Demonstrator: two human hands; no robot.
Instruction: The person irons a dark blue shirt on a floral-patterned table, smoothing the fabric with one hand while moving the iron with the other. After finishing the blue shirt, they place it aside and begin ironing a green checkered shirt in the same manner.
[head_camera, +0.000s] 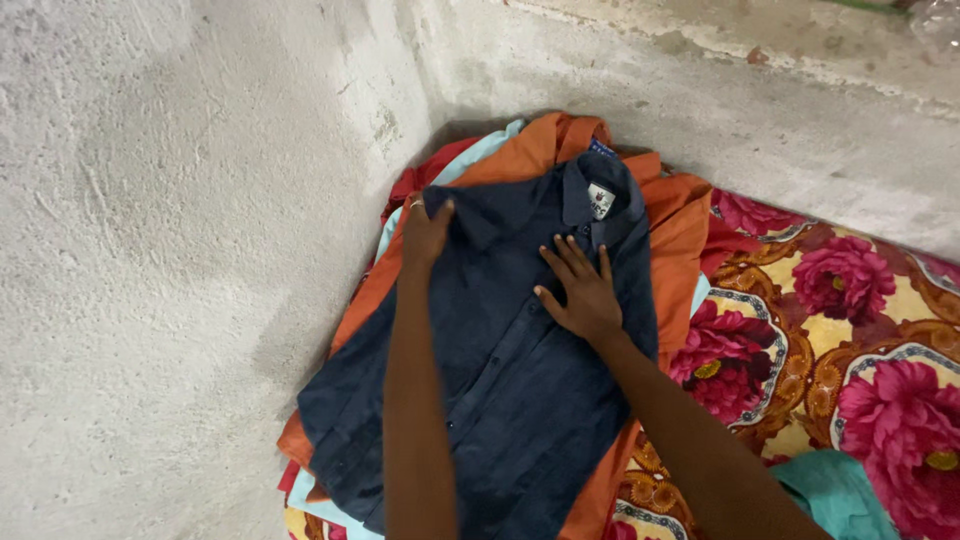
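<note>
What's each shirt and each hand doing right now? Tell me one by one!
Navy shirt: on top of the pile, spread flat, buttoned, collar toward the wall.
Orange shirt: under the navy shirt, edges showing.
Light blue cloth: lower in the pile, only edges show.
Red cloth: at the bottom, mostly hidden.
Left hand: open, pressing the navy shirt's shoulder.
Right hand: open, fingers spread flat on the chest.
Floral sheet: lying flat under the pile.

a home: rough plastered walls (180, 200), floral bedsheet (850, 330), stacked shirts (520, 330).
</note>
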